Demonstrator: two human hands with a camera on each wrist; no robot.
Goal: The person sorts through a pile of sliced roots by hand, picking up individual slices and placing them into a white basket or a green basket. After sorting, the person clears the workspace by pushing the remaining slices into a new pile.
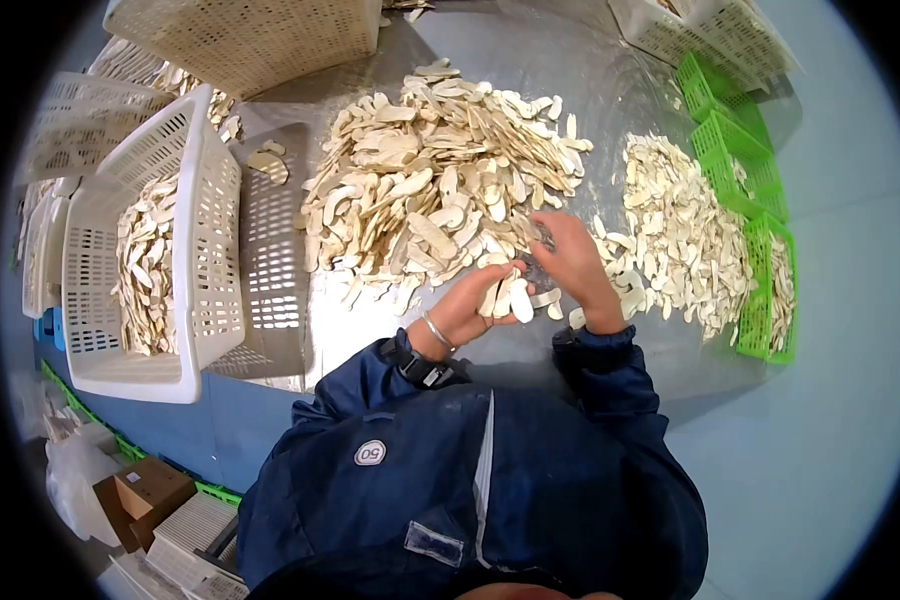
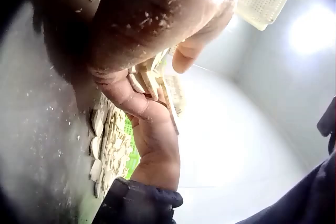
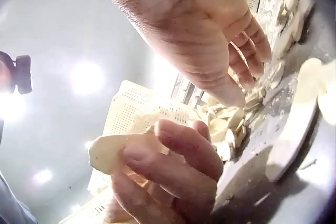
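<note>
Several pale dried slices (image 1: 511, 298) lie in the left hand (image 1: 462, 308), whose fingers curl round them; in the right wrist view a slice (image 3: 107, 153) sticks out past that hand's fingers (image 3: 173, 166). The right hand (image 1: 573, 262) is just to the right, at the near edge of the large slice heap (image 1: 410, 180). In the right wrist view the right hand (image 3: 194, 35) has loosely bent fingers over the slices, with nothing seen held in them. The left wrist view shows slices (image 2: 149, 82) between the left hand's thumb and fingers.
A white basket (image 1: 210, 240) with slices stands at the left, with more white baskets behind. A second heap of smaller slices (image 1: 685, 240) lies at the right, beside green baskets (image 1: 755, 290). Loose slices (image 1: 630, 290) are scattered on the metal table (image 1: 370, 345).
</note>
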